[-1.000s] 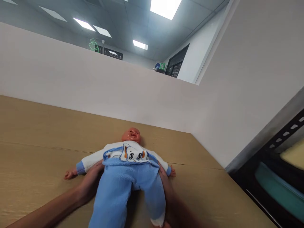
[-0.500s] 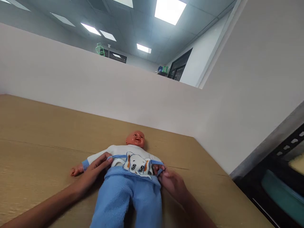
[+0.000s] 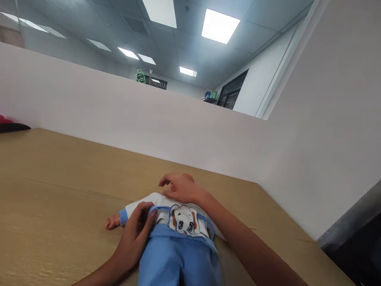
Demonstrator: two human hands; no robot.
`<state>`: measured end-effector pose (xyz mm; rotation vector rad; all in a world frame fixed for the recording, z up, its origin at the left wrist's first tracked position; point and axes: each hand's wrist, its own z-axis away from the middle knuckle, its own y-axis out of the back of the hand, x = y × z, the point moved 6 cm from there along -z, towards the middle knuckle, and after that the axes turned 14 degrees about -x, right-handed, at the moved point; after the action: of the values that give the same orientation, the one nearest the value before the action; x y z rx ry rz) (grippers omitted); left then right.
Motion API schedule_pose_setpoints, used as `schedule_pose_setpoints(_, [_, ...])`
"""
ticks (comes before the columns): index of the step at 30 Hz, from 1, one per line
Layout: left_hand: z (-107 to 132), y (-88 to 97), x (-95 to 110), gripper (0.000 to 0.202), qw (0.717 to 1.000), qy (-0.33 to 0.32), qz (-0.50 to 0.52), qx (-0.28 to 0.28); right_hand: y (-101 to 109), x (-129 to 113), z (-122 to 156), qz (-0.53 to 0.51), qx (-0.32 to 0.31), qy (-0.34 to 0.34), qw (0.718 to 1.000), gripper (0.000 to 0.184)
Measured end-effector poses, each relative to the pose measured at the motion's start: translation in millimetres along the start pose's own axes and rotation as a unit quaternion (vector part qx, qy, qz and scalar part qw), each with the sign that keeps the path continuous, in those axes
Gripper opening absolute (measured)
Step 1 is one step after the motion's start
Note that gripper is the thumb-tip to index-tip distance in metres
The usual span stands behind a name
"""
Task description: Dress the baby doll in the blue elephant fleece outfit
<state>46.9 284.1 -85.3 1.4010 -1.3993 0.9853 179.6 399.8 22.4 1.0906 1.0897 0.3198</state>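
A baby doll lies on its back, wearing a white long-sleeved top (image 3: 153,198) and light blue bib overalls (image 3: 175,254) with a cartoon animal face (image 3: 183,220) on the bib. My left hand (image 3: 139,222) is at the bib's left edge, thumb and fingers closed on its blue trim. Over the doll's head and neck reaches my right hand (image 3: 180,187), fingers apart and loosely curved; it hides nearly all of the head. My right forearm crosses the doll's shoulder and covers that arm. The doll's other hand (image 3: 112,221) rests on the table.
The brown tabletop (image 3: 65,167) meets a low white partition (image 3: 143,119) behind the doll. A taller wall (image 3: 312,139) rises on the right. At the far left edge lies a black and red object (image 3: 13,126). Something dark shows beyond the table's right edge.
My right hand has left the strap on the right side and moved up over the doll's head. My left hand stays at the bib's left edge. The view has shifted left and up.
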Motion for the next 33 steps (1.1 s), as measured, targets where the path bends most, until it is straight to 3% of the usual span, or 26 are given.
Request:
schedule_pose_setpoints(3, [-1,1.2,-5,0.041,1.0,-0.007,0.0,0.002,-37,-7,-59,0.038,-0.175,0.052,0.982,0.046])
schedule_pose_setpoints(5, [-2,1.5,-5,0.039,1.0,-0.015,0.005,-0.001,-59,-6,-79,0.061,-0.234,0.073,0.968,0.044])
schedule_pose_setpoints(7, [-3,1.8,-3,0.039,1.0,-0.024,0.011,-0.001,-72,-4,-85,0.083,-0.253,0.088,0.96,0.037])
schedule_pose_setpoints(10, [-4,1.5,-1,0.037,0.999,-0.029,0.012,-0.007,-69,-1,-76,0.099,-0.235,0.099,0.962,0.031])
schedule_pose_setpoints(17, [-4,5.9,-10,0.041,0.999,-0.044,0.016,0.019,-27,19,-38,0.046,-0.126,0.08,0.988,0.044])
schedule_pose_setpoints(21, [-3,8.7,-8,0.043,0.998,-0.032,0.043,0.028,-19,41,-22,-0.001,-0.08,0.054,0.995,0.045])
schedule_pose_setpoints(25, [-11,18.1,0,0.047,0.997,-0.033,0.051,0.04,-14,48,-5,-0.05,-0.043,0.039,0.997,0.047])
schedule_pose_setpoints(28, [-27,29.3,10,0.05,0.999,-0.043,0.031,0.012,-15,46,3,-0.085,-0.041,0.034,0.995,0.046])
schedule_pose_setpoints(33, [-50,52.5,26,0.049,0.994,-0.058,0.029,-0.088,-15,48,9,-0.133,-0.038,0.026,0.99,0.044])
